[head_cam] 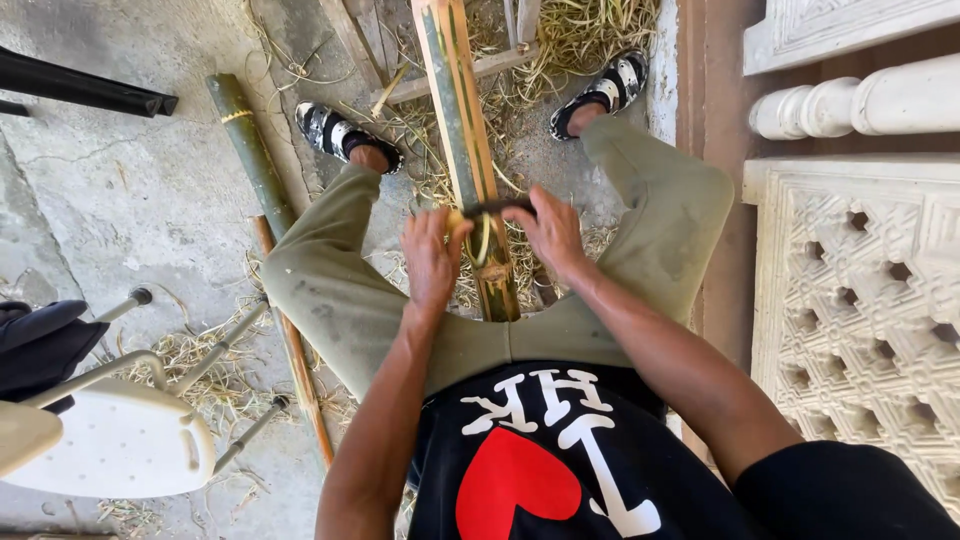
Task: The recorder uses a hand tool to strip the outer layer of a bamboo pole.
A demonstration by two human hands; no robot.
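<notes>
Left hand (432,262) grips one end of a dark narrow blade (497,208), fingers curled shut round it; right hand (550,232) clamps the other end the same way. Blade lies crosswise on a long split green-yellow bamboo pole (468,130), which runs from between the knees up & away past the sandalled feet. Pole's near end sits btwn the thighs, just above the olive trousers (330,290).

Room: tight on the right, w/ a white carved lattice wall (860,300) and brown step edge close by the right knee. Left side is more open concrete, though a second green bamboo length (250,150) and a thin reddish stick (295,350) lie just beside the left leg; a white plastic stool w/ metal legs (120,440) stands further left.

Hard to make out: blade's handles are hidden in the fists; pole's far end is cut off at the top edge. Straw-like shavings (580,30) cover the ground under it.
</notes>
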